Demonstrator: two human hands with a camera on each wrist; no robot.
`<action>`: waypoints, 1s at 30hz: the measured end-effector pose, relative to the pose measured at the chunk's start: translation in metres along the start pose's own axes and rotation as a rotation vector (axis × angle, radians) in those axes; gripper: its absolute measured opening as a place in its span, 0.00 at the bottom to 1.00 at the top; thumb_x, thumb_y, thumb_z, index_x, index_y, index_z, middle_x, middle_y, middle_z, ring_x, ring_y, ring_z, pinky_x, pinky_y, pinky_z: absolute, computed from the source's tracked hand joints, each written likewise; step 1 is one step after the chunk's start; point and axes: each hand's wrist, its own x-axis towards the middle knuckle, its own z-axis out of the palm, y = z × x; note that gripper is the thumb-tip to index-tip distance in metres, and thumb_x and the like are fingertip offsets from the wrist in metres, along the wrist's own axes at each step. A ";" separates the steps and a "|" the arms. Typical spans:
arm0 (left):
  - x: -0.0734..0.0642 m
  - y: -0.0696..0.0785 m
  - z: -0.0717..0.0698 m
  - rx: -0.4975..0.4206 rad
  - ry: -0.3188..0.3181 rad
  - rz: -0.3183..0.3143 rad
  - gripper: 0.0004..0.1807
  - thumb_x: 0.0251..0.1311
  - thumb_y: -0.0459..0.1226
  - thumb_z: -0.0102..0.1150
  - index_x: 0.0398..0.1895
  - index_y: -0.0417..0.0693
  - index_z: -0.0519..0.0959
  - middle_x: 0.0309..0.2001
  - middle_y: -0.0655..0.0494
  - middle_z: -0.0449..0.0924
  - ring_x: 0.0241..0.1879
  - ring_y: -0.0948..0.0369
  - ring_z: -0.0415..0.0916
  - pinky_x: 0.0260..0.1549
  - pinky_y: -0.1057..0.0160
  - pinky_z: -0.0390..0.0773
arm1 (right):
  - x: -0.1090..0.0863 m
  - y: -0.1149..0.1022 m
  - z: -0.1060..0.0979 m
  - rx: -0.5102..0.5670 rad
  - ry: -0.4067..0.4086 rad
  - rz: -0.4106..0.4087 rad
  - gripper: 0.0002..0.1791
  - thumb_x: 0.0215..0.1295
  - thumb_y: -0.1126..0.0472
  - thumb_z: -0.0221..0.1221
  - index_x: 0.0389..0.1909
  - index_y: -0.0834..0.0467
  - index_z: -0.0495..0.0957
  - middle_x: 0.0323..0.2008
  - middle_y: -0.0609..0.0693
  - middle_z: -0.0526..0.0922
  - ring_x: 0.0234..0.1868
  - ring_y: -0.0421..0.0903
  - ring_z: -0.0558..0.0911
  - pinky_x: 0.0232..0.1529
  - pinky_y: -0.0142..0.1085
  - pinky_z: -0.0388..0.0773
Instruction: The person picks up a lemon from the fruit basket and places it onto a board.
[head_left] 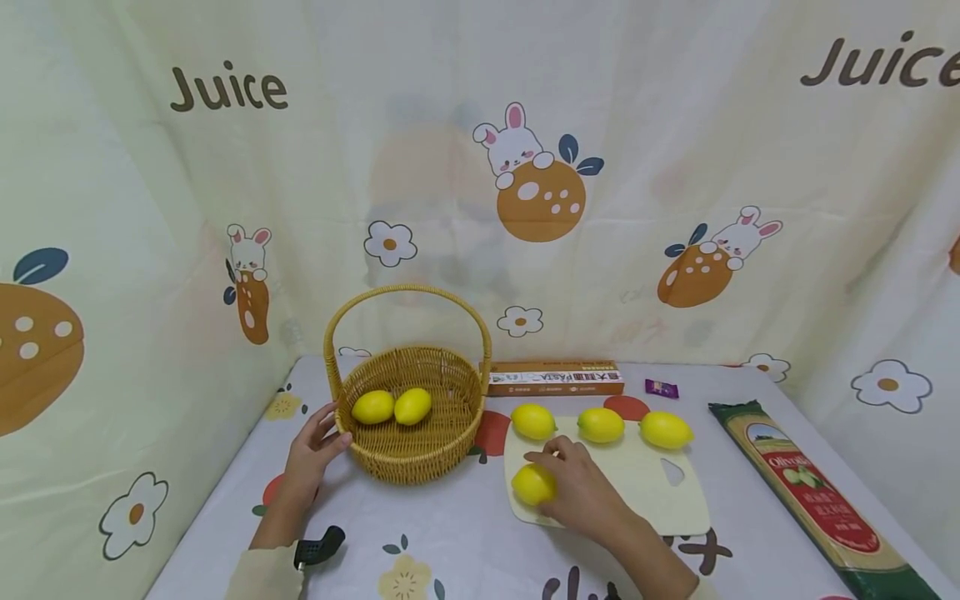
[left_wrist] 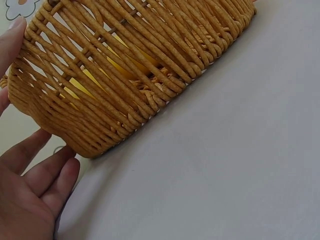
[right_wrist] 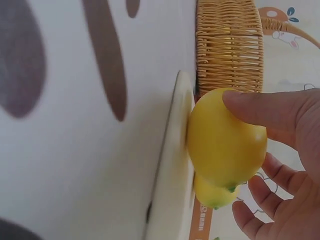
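Note:
My left hand [head_left: 311, 450] grips the side of a wicker basket [head_left: 408, 462], thumb at the rim and fingers along the outer wall. Two yellow lemons [head_left: 412, 406] lie inside, on the basket's left; in the left wrist view the woven wall [left_wrist: 135, 65] mostly hides them. On the front left of a cream cutting board [head_left: 637, 492], a lemon [head_left: 532, 485] sits between the thumb and fingers of my right hand [head_left: 588, 492]. The right wrist view shows the thumb pressed on that lemon [right_wrist: 225, 140], which is right at the board's surface.
Three more lemons [head_left: 601, 425] line the board's back edge. Behind stands a long pasta box [head_left: 555, 379], with a small purple packet [head_left: 662, 388] to its right. A long green and tan pasta bag [head_left: 817, 492] lies at the right. Printed curtains surround the table.

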 end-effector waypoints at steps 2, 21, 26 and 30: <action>0.001 0.000 0.000 0.001 0.002 0.004 0.37 0.62 0.42 0.65 0.73 0.60 0.61 0.71 0.45 0.59 0.66 0.45 0.63 0.64 0.44 0.61 | 0.002 -0.002 -0.002 -0.014 0.013 -0.025 0.36 0.40 0.59 0.78 0.57 0.49 0.80 0.45 0.43 0.69 0.47 0.46 0.68 0.50 0.41 0.74; 0.005 0.002 0.001 -0.003 0.002 0.019 0.37 0.62 0.40 0.65 0.73 0.59 0.62 0.71 0.42 0.59 0.66 0.44 0.63 0.63 0.43 0.62 | 0.058 -0.045 -0.012 -0.072 0.010 -0.246 0.23 0.59 0.53 0.67 0.57 0.50 0.79 0.49 0.48 0.73 0.51 0.48 0.70 0.48 0.41 0.76; 0.004 0.000 0.000 -0.010 0.003 0.012 0.37 0.62 0.40 0.65 0.73 0.59 0.62 0.71 0.42 0.59 0.65 0.44 0.63 0.62 0.44 0.63 | 0.072 -0.052 -0.007 -0.073 0.012 -0.295 0.22 0.62 0.53 0.65 0.56 0.53 0.80 0.50 0.49 0.73 0.51 0.48 0.70 0.47 0.40 0.76; 0.003 -0.002 -0.001 -0.012 0.001 0.009 0.37 0.61 0.41 0.66 0.73 0.59 0.61 0.71 0.43 0.59 0.65 0.44 0.63 0.63 0.44 0.62 | 0.083 -0.060 -0.003 -0.089 0.003 -0.311 0.22 0.63 0.52 0.64 0.57 0.53 0.79 0.49 0.47 0.72 0.48 0.45 0.69 0.45 0.38 0.75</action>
